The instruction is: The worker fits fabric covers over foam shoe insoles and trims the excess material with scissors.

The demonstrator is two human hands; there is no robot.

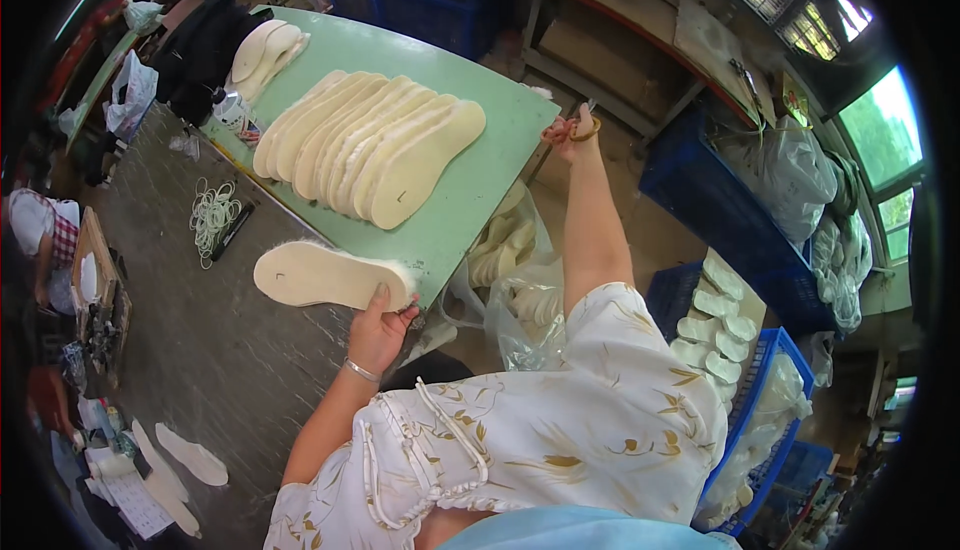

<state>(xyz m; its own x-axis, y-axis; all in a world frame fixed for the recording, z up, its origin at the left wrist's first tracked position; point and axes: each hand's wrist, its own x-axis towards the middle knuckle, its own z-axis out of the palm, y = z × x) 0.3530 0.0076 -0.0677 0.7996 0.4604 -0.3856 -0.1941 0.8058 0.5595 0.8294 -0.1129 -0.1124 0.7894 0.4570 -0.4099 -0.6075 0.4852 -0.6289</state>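
1. The left hand (378, 328) pinches the heel end of a cream insole (330, 275) in closed fingers, holding it flat and level just above the grey surface (210, 350).
2. The right hand (568, 132) is raised beyond the green board (470, 200), fingers curled through orange-handled scissors (572, 130).
3. A row of insoles (370, 150) lies overlapped on the board, so each edge stays easy to pick up.
4. Rubber bands (212, 215) lie near.

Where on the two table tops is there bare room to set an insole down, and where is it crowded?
Free: the green board right of the fanned insole row, and the grey table below the rubber bands. Crowded: the board's far left, with stacked insoles and dark cloth.
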